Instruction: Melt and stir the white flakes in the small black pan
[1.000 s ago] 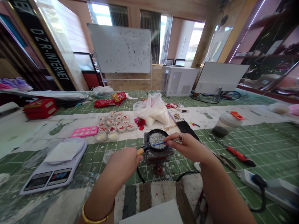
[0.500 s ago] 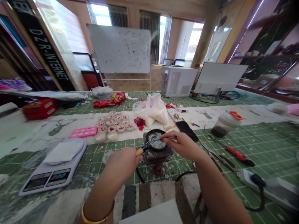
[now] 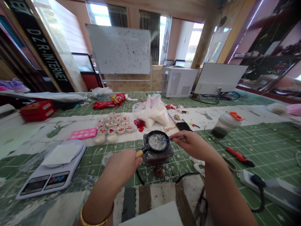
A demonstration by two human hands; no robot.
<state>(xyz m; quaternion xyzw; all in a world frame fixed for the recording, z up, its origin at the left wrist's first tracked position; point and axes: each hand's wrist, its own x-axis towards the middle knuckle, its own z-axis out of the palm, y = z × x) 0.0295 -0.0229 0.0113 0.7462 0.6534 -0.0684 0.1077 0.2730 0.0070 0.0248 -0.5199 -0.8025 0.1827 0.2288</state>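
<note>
My left hand is closed around the wooden handle of a small black frying pan. The pan rests on a small dark hot plate. Whitish lumps and some clear liquid cover its bottom. In my right hand a thin blue stirring stick is pinched, its tip reaching into the pan over the lumps. A dried reddish-brown flower or cone lies just in front of the hot plate.
Left stand small cups with red bits, a pink mold and a kitchen scale. Behind the pan sit a bag of white grains and a phone. Rightward are a shaker bottle, a red-handled screwdriver and a power strip.
My right hand has moved to the right, drawing the stick from the middle of the pan toward its right side. My left hand keeps its hold on the handle.
</note>
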